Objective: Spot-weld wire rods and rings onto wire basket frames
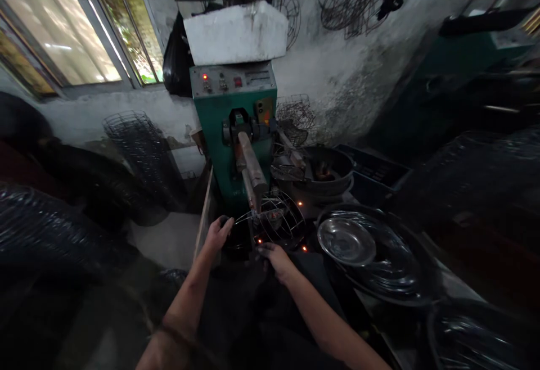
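Wire guard: the domed fan cage [276, 221] sits under the welder's arm, between your two hands.
Left hand: your left hand [218, 233] has its fingers closed on the cage's left rim.
Right hand: your right hand [276, 258] rests at the near rim; whether it's clamped you cannot tell.
Sparks: orange points [300, 204] glow around your grip.
Welder: the green machine [234, 128] stands just beyond your hands.
Right of grip: a steel bowl [346, 240] lies in a dark tray.
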A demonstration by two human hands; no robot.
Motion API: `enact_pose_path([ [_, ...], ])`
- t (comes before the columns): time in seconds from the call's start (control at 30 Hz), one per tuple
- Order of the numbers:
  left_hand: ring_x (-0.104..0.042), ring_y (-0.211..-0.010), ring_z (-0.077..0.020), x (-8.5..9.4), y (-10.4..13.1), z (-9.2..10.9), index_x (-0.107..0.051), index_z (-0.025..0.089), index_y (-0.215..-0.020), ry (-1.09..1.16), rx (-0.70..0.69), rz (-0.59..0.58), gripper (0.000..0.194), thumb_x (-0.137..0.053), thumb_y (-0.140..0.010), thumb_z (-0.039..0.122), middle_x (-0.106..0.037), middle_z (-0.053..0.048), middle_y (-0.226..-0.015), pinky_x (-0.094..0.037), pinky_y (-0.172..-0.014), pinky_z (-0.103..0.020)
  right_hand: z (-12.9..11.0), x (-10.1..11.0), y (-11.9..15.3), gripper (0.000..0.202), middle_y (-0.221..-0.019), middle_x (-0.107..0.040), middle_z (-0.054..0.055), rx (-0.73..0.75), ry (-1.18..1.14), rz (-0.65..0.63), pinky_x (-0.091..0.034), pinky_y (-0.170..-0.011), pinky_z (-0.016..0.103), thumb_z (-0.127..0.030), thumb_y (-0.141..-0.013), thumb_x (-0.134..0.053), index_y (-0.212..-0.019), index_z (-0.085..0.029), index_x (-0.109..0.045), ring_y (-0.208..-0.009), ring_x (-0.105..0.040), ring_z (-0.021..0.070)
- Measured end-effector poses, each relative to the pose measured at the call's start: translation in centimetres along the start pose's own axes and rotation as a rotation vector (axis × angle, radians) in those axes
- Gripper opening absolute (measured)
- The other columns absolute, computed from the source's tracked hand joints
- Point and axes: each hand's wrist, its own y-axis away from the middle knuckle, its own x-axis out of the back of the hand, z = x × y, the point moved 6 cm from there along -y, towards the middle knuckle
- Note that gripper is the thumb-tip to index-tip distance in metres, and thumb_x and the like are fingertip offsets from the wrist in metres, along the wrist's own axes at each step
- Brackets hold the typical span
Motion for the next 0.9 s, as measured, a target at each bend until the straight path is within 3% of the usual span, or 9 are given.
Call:
enact_pose_path([
  [0.07, -0.04, -0.047, -0.0071, 0.5, 1.2, -1.5, -0.049, 0.017, -0.064, 0.072, 0.026, 0.076, 0.038, -0.061, -0.075, 0.052, -0.043, 0.007, -0.052, -0.032, -0.046, -0.019, -0.3, -0.7, 0.4, 0.024, -0.053, -0.062, -0.001, 0.002, 0.004, -0.03, -0.029, -0.037, 0.02, -0.031, -0.06, -0.068, -0.074, -0.015, -0.058, -0.036, -0.043, 0.0074],
  [0.17, -0.036, -0.047, -0.0064, -0.9, 2.5, -2.1, -0.045, 0.017, -0.059, 0.07, -0.001, 0.093, 0.04, -0.06, -0.076, 0.05, -0.039, 0.007, -0.05, -0.03, -0.045, -0.018, -1.6, -2.2, 0.9, 0.031, -0.056, -0.061, -0.003, 0.06, -0.05, -0.073, -0.031, -0.038, 0.02, -0.035, -0.058, -0.073, -0.076, -0.015, -0.058, -0.038, -0.043, 0.0065],
  [0.33, -0.054, -0.067, -0.013, -4.6, 3.6, 0.2, -0.061, 0.014, -0.073, -0.115, -0.148, -0.032, 0.023, -0.059, -0.079, 0.036, -0.06, -0.002, -0.069, -0.045, -0.065, -0.024, -3.8, -2.0, 0.9, 0.032, -0.049, -0.05, -0.008, 0.144, -0.202, 0.055, -0.028, -0.037, 0.02, -0.038, -0.06, -0.075, -0.077, -0.016, -0.059, -0.038, -0.038, 0.0061],
  [0.4, -0.058, -0.076, -0.0156, -4.9, 4.1, 0.6, -0.064, 0.014, -0.082, -0.147, -0.214, -0.055, 0.02, -0.059, -0.079, 0.033, -0.064, -0.004, -0.078, -0.046, -0.072, -0.027, -4.1, -1.2, 0.5, 0.027, -0.046, -0.048, -0.008, 0.111, -0.222, 0.092, -0.026, -0.037, 0.02, -0.035, -0.062, -0.073, -0.076, -0.017, -0.058, -0.036, -0.035, 0.0059],
  [0.47, -0.058, -0.075, -0.0157, -4.4, 4.6, -0.3, -0.064, 0.014, -0.081, -0.149, -0.207, -0.056, 0.021, -0.06, -0.078, 0.034, -0.064, -0.004, -0.076, -0.047, -0.071, -0.026, -4.2, -0.6, 0.1, 0.023, -0.05, -0.053, -0.007, 0.069, -0.265, 0.098, -0.027, -0.037, 0.019, -0.03, -0.064, -0.071, -0.075, -0.017, -0.056, -0.037, -0.035, 0.0055],
  [0.6, -0.051, -0.06, -0.0118, -1.6, 5.4, -4.1, -0.06, 0.014, -0.066, -0.086, -0.042, 0.019, 0.03, -0.064, -0.073, 0.043, -0.055, 0.001, -0.059, -0.044, -0.058, -0.022, -3.8, -0.6, -0.3, 0.016, -0.058, -0.059, -0.003, -0.014, -0.3, 0.036, -0.031, -0.04, 0.018, -0.025, -0.067, -0.067, -0.076, -0.016, -0.057, -0.039, -0.04, 0.0053],
  [0.73, -0.047, -0.054, -0.0104, 3.5, 5.5, -6.4, -0.059, 0.014, -0.066, 0.046, 0.072, 0.333, 0.038, -0.067, -0.067, 0.05, -0.052, 0.003, -0.057, -0.041, -0.053, -0.022, -2.8, -1.4, -0.4, 0.012, -0.055, -0.061, -0.001, -0.022, -0.155, -0.007, -0.029, -0.038, 0.019, -0.019, -0.069, -0.061, -0.08, -0.013, -0.06, -0.037, -0.039, 0.0062],
  [0.83, -0.039, -0.048, -0.0086, 7.2, 5.3, -5.6, -0.053, 0.015, -0.058, 0.098, 0.087, 0.548, 0.043, -0.069, -0.062, 0.055, -0.043, 0.005, -0.05, -0.034, -0.047, -0.021, -3.1, -1.5, 0.1, 0.012, -0.056, -0.062, -0.001, 0.109, 0.1, -0.006, -0.032, -0.04, 0.02, -0.018, -0.071, -0.056, -0.081, -0.013, -0.061, -0.038, -0.04, 0.0072],
  [0.9, -0.037, -0.048, -0.0086, 9.2, 5.1, -3.7, -0.05, 0.016, -0.053, 0.054, 0.053, 0.603, 0.045, -0.069, -0.06, 0.056, -0.041, 0.005, -0.048, -0.032, -0.046, -0.021, -4.3, -1.5, 1.0, 0.012, -0.059, -0.064, 0.0, 0.251, 0.297, -0.015, -0.039, -0.045, 0.023, -0.018, -0.072, -0.055, -0.08, -0.014, -0.063, -0.044, -0.048, 0.0102],
])
